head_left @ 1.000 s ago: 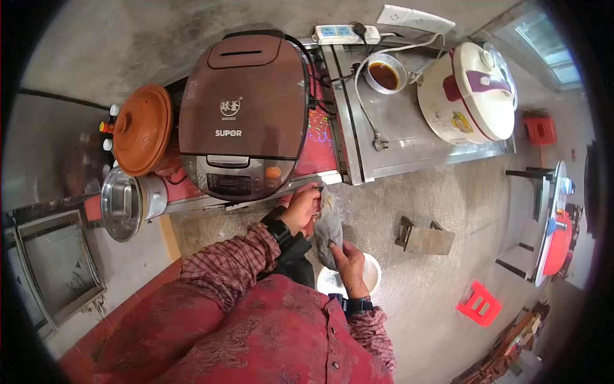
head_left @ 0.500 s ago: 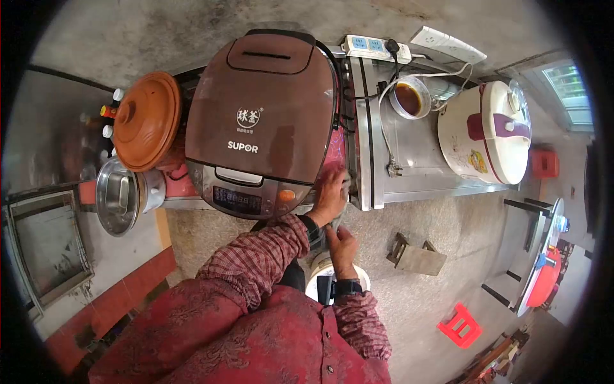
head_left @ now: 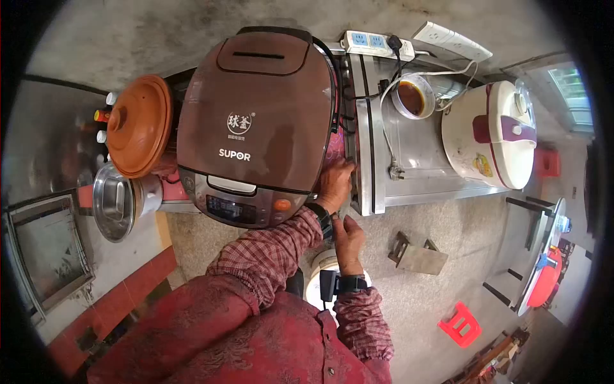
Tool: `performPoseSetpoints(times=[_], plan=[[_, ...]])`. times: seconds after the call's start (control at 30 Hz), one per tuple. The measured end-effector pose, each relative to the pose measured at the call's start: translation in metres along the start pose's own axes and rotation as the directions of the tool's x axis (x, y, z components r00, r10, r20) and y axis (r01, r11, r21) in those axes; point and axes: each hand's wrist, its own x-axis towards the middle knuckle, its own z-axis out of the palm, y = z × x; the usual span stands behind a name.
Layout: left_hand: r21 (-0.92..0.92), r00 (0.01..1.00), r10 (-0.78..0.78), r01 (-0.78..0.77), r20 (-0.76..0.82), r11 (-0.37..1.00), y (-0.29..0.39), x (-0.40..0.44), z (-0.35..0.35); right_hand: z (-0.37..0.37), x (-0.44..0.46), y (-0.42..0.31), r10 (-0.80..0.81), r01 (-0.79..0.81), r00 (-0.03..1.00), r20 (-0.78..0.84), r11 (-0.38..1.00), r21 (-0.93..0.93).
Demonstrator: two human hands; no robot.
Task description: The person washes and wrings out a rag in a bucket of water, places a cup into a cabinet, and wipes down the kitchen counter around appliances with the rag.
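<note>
My left hand (head_left: 335, 184) is at the counter edge, just right of the large brown rice cooker (head_left: 256, 115). Its fingers are curled round a greyish cloth, now mostly hidden by the hand. Below it, my right hand (head_left: 348, 239) is held close to the left wrist, above the floor. The right fingers are bent and drawn together, and whatever is in them is hidden. The rice cooker's lid is down, with its display and orange button facing me.
A clay pot (head_left: 141, 125) and a glass-lidded pot (head_left: 115, 201) stand left. On the steel counter (head_left: 416, 153) are a bowl of brown liquid (head_left: 412, 97), a white rice cooker (head_left: 483, 134) and a power strip (head_left: 377, 43). Below are a bucket (head_left: 314, 291), wooden stool (head_left: 419, 254) and red stool (head_left: 460, 325).
The left hand has shifted slightly, and less of the grey cloth shows now. My right hand has moved a little up and right. The view has tilted slightly.
</note>
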Motion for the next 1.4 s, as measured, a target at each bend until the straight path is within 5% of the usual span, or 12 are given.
performPoseSetpoints(times=[0.2, 0.43, 0.63, 0.7, 0.83, 0.9, 0.97, 1.1, 1.17, 1.2, 1.27, 1.4], plan=[[0.168, 0.982, 0.181, -0.169, -0.058, 0.971, 0.006, -0.008, -0.007, 0.005, -0.010, 0.015, -0.040, 0.046, 0.998, 0.043, 0.987, -0.154], [0.146, 0.983, 0.024, -0.051, 0.180, 0.988, -0.011, -0.050, -0.015, 0.000, -0.054, 0.026, 0.050, -0.035, 0.987, 0.151, 0.994, -0.103], [-0.076, 1.000, 0.010, -0.010, -0.005, 0.997, 0.020, -0.033, -0.026, -0.006, -0.043, 0.010, 0.093, -0.087, 0.988, 0.127, 0.995, -0.050], [-0.060, 0.996, 0.021, -0.027, -0.091, 0.998, 0.015, -0.015, -0.014, -0.004, -0.021, 0.002, -0.039, 0.040, 0.999, 0.020, 0.999, -0.017], [0.037, 0.987, -0.065, 0.060, 0.145, 0.998, 0.008, -0.012, -0.011, 0.007, -0.016, 0.020, -0.070, 0.072, 0.997, -0.045, 0.997, 0.033], [0.077, 0.973, 0.148, -0.164, 0.179, 0.983, 0.003, -0.025, -0.017, 0.009, -0.034, 0.043, -0.036, 0.055, 0.995, 0.089, 0.975, -0.216], [0.103, 0.968, 0.194, -0.212, 0.158, 0.972, -0.012, -0.046, -0.006, 0.008, -0.059, 0.034, 0.021, -0.017, 0.995, 0.096, 0.999, -0.041], [-0.072, 0.990, 0.114, -0.108, 0.083, 0.992, -0.009, -0.059, -0.016, -0.004, -0.077, 0.003, 0.177, -0.191, 0.975, 0.135, 0.977, 0.099], [-0.016, 0.999, 0.014, -0.013, 0.052, 1.000, 0.002, -0.041, -0.022, -0.003, -0.071, 0.018, 0.155, -0.169, 0.981, 0.116, 0.978, 0.124], [-0.017, 0.999, 0.015, -0.014, 0.052, 1.000, 0.008, -0.032, -0.023, -0.002, -0.062, 0.031, 0.059, -0.050, 0.995, 0.083, 0.994, -0.100], [0.079, 0.983, -0.181, 0.178, 0.026, 0.981, 0.016, -0.016, -0.021, 0.007, -0.054, 0.048, 0.085, -0.085, 0.993, 0.081, 0.996, -0.009], [0.126, 0.976, -0.190, 0.203, -0.109, 0.971, 0.009, -0.005, -0.005, 0.010, -0.054, 0.047, 0.136, -0.145, 0.986, 0.093, 0.985, 0.096]])
